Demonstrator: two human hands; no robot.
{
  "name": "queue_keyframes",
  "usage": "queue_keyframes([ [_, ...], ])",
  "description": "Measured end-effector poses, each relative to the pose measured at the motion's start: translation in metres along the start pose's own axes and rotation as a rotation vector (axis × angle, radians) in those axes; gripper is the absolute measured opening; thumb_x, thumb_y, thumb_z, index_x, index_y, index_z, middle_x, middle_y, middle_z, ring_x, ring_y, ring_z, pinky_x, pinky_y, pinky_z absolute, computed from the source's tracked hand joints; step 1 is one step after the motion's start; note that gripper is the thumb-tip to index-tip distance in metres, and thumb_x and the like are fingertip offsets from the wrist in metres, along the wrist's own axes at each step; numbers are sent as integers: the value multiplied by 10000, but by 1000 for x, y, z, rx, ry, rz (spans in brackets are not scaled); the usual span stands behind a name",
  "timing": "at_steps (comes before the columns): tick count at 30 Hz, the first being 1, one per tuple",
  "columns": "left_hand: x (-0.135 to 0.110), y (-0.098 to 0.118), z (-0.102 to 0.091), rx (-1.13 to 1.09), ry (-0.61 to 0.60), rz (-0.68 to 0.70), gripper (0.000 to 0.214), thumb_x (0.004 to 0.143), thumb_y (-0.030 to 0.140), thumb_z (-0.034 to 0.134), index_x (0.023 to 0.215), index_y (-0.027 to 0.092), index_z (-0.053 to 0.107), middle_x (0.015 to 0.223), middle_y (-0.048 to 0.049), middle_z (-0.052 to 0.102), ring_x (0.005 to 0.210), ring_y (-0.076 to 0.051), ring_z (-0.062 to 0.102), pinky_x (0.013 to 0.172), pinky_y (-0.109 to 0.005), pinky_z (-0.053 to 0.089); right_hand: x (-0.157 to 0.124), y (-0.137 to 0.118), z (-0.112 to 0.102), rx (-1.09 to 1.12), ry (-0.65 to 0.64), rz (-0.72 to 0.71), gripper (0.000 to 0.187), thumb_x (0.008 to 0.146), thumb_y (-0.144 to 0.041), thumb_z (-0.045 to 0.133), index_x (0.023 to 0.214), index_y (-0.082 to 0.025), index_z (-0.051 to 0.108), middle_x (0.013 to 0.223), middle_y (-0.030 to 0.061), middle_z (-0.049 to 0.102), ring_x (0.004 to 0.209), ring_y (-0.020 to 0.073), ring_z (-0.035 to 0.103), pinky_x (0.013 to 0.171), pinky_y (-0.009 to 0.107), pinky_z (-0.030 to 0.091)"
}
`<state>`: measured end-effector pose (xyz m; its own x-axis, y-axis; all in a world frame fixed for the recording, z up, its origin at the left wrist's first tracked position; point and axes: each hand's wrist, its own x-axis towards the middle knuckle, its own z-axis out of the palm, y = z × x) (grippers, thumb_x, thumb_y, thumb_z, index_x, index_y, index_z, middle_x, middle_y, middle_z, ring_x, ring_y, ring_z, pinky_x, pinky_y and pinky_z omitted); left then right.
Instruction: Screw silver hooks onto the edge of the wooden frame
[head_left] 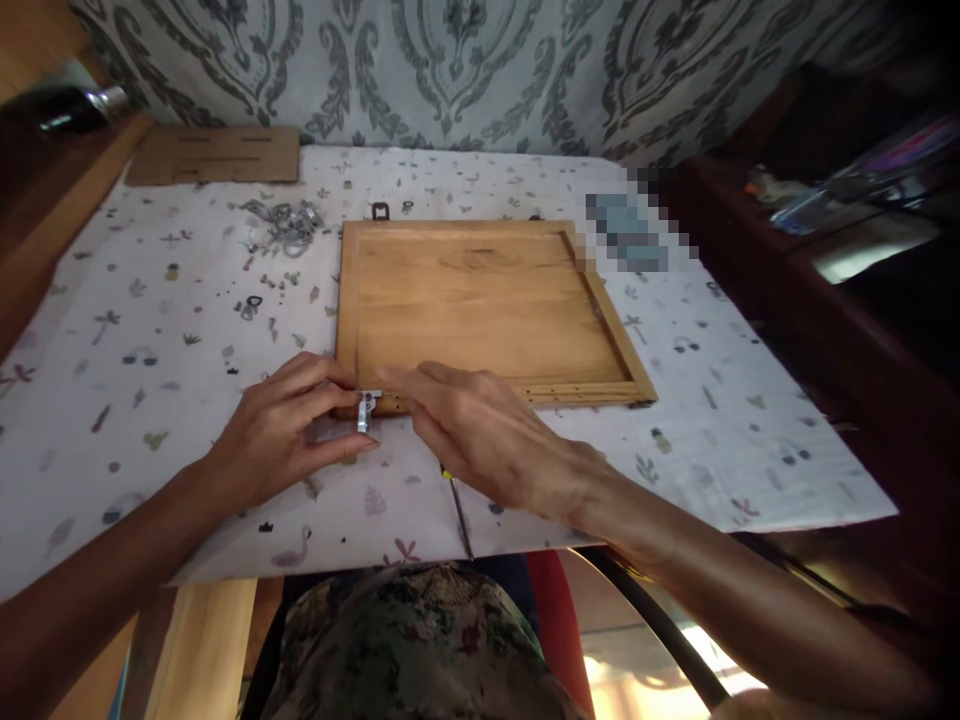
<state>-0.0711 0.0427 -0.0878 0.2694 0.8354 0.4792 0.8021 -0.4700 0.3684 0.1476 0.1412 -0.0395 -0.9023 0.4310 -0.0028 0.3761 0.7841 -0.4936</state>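
Observation:
My left hand (281, 425) pinches a small shiny metal latch (365, 410) between thumb and fingers, against the near left corner of a shallow wooden tray-like frame (480, 300). My right hand (487, 425) reaches over the frame's near edge, its index finger pointing at the latch; its thumb and lower fingers are hidden. From under the right palm comes a screwdriver (457, 510), its yellow-marked handle mostly covered and its thin shaft slanting toward me. Several small dark holes run along the frame's near edge.
A loose pile of metal hardware (285, 228) lies left of the frame, with small dark fittings (250, 307) and tiny pieces nearby. Flat cardboard (214, 155) rests at the far left. A blurred-out item (626, 232) lies at right. The white printed cloth (150, 400) covers the table.

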Motion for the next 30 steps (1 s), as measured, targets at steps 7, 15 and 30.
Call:
queue_keyframes([
  [7,1,2,-1,-24,-3,-8,241,956,457,659,1049,235,678,1040,-84,697,987,-252,669,766,-394,594,-3,-6,7,-206,-84,6,377,917,-68,501,1256,-162,638,1003,76,741,686,169,619,566,296,346],
  [15,3,2,0,-28,5,-11,251,952,463,665,1031,226,686,1036,-84,701,967,-245,670,766,-389,594,-3,-7,16,-336,-114,-33,427,926,-57,481,1335,-121,583,1012,113,745,695,202,664,526,320,351],
  [30,-2,-3,-14,-39,24,-106,201,991,144,525,1111,192,679,1049,-63,693,944,-182,684,796,-301,565,1,-11,13,-369,-169,12,373,966,-89,467,1313,-169,578,1036,85,743,710,198,672,559,317,336],
])
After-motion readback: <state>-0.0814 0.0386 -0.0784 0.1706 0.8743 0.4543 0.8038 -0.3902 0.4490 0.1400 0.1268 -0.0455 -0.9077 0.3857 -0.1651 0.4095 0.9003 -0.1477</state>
